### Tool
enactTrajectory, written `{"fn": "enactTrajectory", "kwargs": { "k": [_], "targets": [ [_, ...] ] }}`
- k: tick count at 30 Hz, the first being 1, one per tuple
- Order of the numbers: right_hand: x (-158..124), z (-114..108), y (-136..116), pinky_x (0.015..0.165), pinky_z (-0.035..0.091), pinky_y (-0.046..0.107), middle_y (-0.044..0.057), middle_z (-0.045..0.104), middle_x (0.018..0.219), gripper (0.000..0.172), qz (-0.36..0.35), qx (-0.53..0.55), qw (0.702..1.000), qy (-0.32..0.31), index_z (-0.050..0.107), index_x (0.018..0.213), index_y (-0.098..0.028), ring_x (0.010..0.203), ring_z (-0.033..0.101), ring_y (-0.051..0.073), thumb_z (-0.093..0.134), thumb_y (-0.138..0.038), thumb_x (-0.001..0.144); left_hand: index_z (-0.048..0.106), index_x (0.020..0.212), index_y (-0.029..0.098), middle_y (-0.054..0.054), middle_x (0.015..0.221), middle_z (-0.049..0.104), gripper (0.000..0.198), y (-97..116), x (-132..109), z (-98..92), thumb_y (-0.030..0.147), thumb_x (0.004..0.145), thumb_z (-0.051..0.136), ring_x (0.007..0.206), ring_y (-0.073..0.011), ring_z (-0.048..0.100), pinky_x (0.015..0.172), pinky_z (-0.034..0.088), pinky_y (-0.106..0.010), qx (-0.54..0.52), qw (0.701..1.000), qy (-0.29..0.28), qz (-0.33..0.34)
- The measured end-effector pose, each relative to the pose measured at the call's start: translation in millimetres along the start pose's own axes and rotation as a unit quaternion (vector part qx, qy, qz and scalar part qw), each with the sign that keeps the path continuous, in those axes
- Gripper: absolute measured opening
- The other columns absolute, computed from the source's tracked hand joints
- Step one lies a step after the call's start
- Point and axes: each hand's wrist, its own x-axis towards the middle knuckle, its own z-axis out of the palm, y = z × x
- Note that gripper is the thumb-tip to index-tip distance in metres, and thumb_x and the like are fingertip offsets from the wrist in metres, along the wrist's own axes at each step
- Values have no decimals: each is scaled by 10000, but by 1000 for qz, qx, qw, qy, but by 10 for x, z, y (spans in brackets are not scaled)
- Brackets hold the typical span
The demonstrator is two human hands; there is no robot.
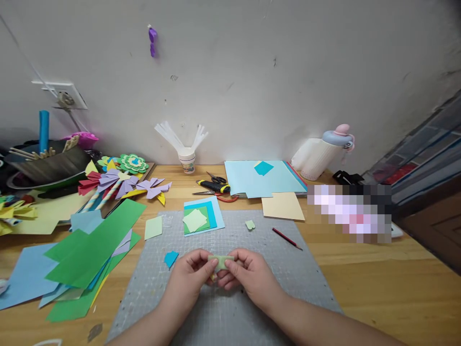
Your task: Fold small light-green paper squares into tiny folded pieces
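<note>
Both my hands pinch a small folded piece of pale green paper above the grey cutting mat. My left hand has its thumb on the left part of the paper. The right part is held by my right hand, its thumb pressed on the front and its fingers curled behind. A small blue cut paper lies beside my left hand. Beyond the hands are a pale green square, a stack of paper squares, a small green cut shape and a dark red pencil.
Green paper sheets and paper flowers spread over the left side. Scissors and a yellow-black utility knife lie behind the mat. A paper cup, light blue sheets and a bottle stand or lie near the wall.
</note>
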Motion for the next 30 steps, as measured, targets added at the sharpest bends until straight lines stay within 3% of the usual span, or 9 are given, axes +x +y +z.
{"fn": "enactTrajectory", "kwargs": {
  "k": [30],
  "targets": [
    [0,8,-42,593,518,270,72,708,662,462,-2,-7,1000,-12,568,740,-131,602,676,159,680,-575,674,600,574,141,24,481,582,350,0,9,-3,442,548,776,461,-89,508,499,413,-200,-31,999,20,-15]
  ]
}}
